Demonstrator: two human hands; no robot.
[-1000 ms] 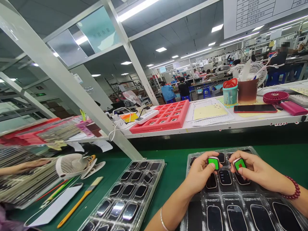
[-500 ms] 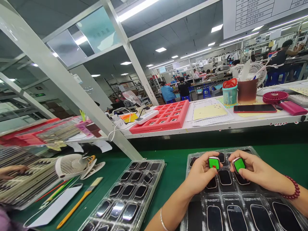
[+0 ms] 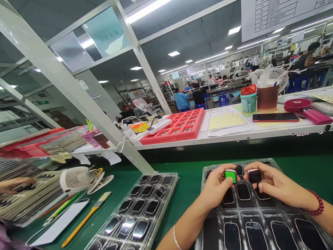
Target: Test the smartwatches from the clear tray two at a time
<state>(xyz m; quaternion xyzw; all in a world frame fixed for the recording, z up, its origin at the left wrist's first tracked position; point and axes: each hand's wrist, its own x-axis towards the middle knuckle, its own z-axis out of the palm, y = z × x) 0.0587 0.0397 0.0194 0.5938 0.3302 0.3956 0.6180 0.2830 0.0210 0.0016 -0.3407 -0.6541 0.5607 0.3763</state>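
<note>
My left hand (image 3: 217, 187) is closed on a smartwatch body (image 3: 230, 174) whose screen glows green, with the thumb lying on the glass. Close beside it, my right hand (image 3: 273, 180) grips a second smartwatch (image 3: 254, 176) with a dark screen; the thumb is just below its edge. Both watches are apart from each other, held above a clear plastic tray (image 3: 235, 210). Dark-screened watches such as this one (image 3: 244, 192) sit in the tray's compartments. My hands hide part of the tray's far rows.
Left of my arms, another clear tray (image 3: 162, 222) holds several watches. Beyond it lie a brush (image 3: 85, 220), a white flat panel (image 3: 62, 222) and a small white fan (image 3: 76, 180). A co-worker's hand (image 3: 19, 185) reaches over stacked trays. A red foam tray (image 3: 179, 126) rests on the shelf.
The right watch's screen has gone from green to dark. On the left watch, a red patch has gone and my thumb has moved onto the screen. The co-worker's hand has shifted slightly right.
</note>
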